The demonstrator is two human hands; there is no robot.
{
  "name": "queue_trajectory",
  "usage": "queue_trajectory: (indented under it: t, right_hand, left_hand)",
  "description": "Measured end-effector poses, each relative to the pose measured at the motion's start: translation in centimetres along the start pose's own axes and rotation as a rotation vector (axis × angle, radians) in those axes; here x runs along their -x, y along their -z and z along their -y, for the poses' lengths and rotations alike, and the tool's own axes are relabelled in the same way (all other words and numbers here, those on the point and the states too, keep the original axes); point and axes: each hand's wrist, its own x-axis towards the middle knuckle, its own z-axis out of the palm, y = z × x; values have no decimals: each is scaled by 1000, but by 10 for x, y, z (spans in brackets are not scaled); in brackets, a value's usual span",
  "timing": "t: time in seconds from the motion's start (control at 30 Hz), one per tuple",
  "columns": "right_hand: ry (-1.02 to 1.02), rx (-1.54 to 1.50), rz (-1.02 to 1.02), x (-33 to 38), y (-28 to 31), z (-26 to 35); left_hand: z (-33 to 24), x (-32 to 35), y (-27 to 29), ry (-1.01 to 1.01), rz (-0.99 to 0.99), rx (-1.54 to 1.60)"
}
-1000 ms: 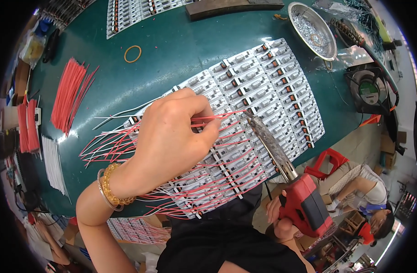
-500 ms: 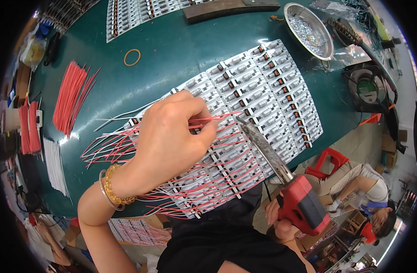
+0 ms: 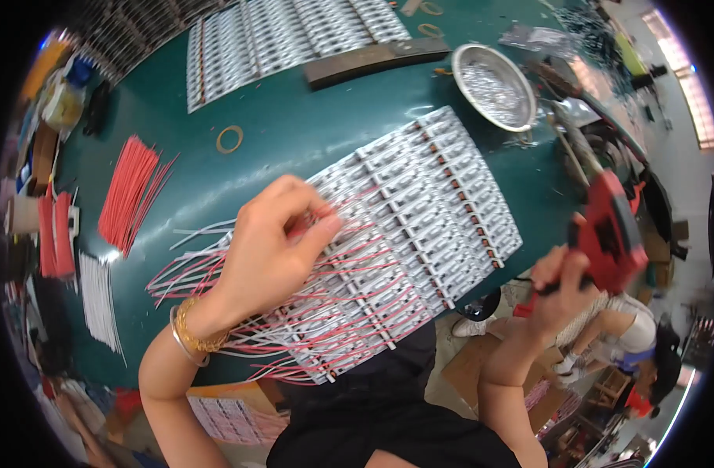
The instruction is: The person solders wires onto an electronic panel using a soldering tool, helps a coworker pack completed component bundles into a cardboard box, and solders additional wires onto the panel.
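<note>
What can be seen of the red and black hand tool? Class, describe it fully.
The hand tool has a red housing with black panels, apparently plastic, and a long, greyish, metal-looking shaft. The right hand grips it, the only contact that shows clearly. It is tilted, its shaft slanting up and left in the picture, at the right side of the green table. The tool is blurred, so its tip, and whether that touches anything, cannot be made out.

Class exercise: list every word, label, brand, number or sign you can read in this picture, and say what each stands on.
No text is legible.
Red-and-black pistol-shaped soldering tool: blurred, nothing readable.
Rectangular panel of pale grey modules: any markings are too small to read.
</note>
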Motion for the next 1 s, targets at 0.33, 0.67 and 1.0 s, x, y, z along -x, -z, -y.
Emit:
queue_trajectory:
  t: [0.33,0.67,1.0]
  right_hand:
    - [-162,-246,815,98,59,-6]
    - [-480,81,473,146,29,-3]
    - [-482,343,556,150,38,7]
  left_hand:
    - [-1,-18,-20,-12,-18,-122]
    - [0,-15,-24,-62,-20,-217]
    - [1,-13,-28,-108,-47,-295]
